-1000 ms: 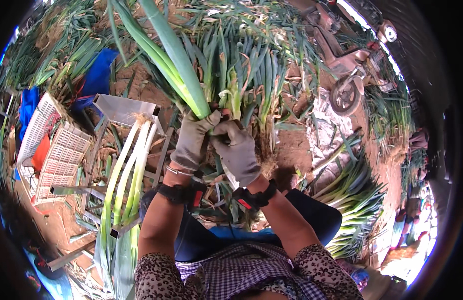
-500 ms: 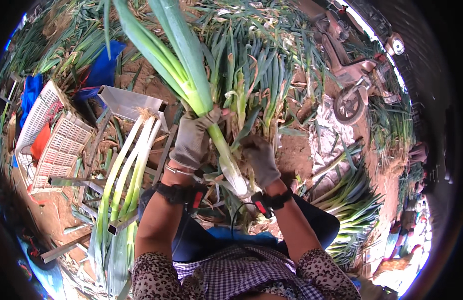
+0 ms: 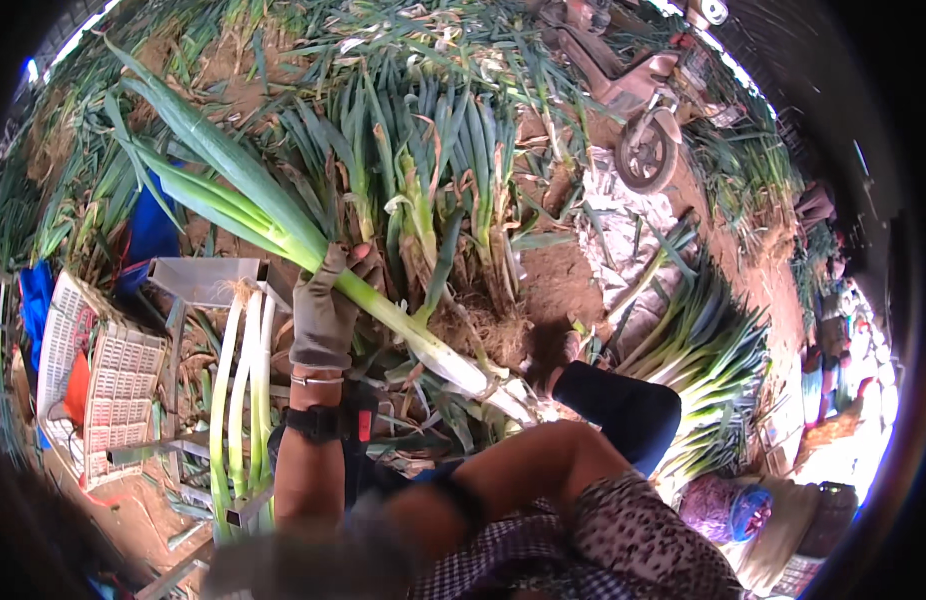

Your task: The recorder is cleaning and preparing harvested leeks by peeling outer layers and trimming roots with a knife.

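Note:
My left hand (image 3: 323, 315), in a grey work glove, is closed around a long green onion (image 3: 423, 350) where the green leaves begin. The leaves point to the upper left; its white root end slants down to the right. My right arm crosses in front of my body to the left, and my right hand (image 3: 293, 565) is a grey blur at the lower edge, its fingers unreadable. Close by on the left, several cleaned green onions (image 3: 251, 385) lie on a metal stand (image 3: 203, 282), their pale roots toward its tray. Unstripped green onions (image 3: 423, 190) stand bunched beyond my left hand.
A white plastic basket (image 3: 118, 385) sits at the left near blue cloth (image 3: 153, 230). To the right lies a fanned pile of green onions (image 3: 698, 350) beside white sheeting (image 3: 638, 225). A scooter (image 3: 643, 120) is parked at the back right. Leaf scraps litter the soil.
My right hand has left the onion's white end and swung across my body to the lower left. The held onion has tipped, its leaves now leaning further left.

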### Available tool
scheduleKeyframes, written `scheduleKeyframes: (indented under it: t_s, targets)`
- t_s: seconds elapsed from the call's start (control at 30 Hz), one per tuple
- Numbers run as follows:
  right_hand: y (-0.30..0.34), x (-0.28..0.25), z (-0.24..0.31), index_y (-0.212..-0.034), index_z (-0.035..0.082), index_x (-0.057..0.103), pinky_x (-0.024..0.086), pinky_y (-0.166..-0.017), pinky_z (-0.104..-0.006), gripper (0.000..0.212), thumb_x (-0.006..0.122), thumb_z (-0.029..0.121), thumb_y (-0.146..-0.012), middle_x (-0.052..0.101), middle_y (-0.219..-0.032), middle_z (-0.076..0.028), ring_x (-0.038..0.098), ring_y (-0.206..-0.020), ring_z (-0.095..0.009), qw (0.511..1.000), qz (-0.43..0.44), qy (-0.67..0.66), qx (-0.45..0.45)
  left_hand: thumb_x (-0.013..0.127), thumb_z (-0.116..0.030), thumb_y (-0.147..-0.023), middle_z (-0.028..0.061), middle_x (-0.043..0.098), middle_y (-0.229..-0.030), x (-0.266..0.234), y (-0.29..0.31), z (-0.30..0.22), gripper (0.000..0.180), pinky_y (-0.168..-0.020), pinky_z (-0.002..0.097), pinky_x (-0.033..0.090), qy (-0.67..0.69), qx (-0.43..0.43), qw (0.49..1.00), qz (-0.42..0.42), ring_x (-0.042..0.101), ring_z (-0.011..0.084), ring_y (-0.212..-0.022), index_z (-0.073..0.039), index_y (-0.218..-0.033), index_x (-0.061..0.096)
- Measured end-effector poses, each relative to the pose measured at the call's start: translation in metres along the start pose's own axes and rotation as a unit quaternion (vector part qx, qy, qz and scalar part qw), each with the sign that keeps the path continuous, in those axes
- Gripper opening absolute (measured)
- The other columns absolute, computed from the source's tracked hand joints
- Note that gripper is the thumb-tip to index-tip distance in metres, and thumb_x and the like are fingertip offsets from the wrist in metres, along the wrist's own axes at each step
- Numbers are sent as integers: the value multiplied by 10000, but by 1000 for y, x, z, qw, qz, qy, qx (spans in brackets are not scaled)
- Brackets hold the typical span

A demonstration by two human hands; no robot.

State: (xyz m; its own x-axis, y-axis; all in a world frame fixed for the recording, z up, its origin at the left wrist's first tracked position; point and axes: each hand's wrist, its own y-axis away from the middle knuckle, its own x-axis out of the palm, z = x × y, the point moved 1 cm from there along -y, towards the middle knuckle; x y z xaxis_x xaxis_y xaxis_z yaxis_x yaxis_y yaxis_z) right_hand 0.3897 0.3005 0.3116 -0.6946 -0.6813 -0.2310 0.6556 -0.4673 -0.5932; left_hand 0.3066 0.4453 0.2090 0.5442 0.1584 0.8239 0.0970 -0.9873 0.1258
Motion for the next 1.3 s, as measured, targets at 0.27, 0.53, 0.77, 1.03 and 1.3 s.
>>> scheduleKeyframes:
  t_s: [0.27,0.53,0.77,1.03,1.3]
  targets:
    - [31,-112,-114,-1339,-5,577,573,-842,-430,628,795,411,-922,692,-1107,-241,717,-1008,-310,938,-83,266,206,684,-227,-1037,144,729,-978,8,17,-24,263,-811,386,626,-50,14,999,-13,733,245,-879,27,-1098,652]
    - [189,-112,-94,-1441,12,509,559,-862,-307,612,800,217,-943,687,-1113,-91,663,-982,-174,821,-37,-151,549,696,-237,-1023,104,707,-917,-4,17,-31,208,-947,558,599,-62,57,996,23,734,323,-937,-63,-1109,625]
    - [105,-118,-100,-1371,-10,520,549,-879,-356,597,816,262,-929,683,-1125,-113,654,-1007,-197,876,94,-7,474,729,-116,-988,60,648,-826,5,13,-23,183,-689,427,633,-59,50,994,-72,685,231,-698,-49,-1103,603]
    - [176,-102,-75,-1383,24,553,556,-887,-287,528,798,136,-928,665,-1162,-18,619,-1005,-103,805,-9,-158,572,706,-64,-987,48,643,-848,15,23,-2,218,-596,319,604,-125,100,984,-76,655,168,-667,-30,-1169,592]
    - [108,-125,-65,-1489,-31,452,518,-964,-270,617,742,218,-1005,640,-1270,-63,607,-1141,-142,854,-46,-174,488,830,-87,-888,5,637,-812,15,22,49,275,-575,315,576,-201,13,977,-73,623,122,-662,-17,-1073,638]
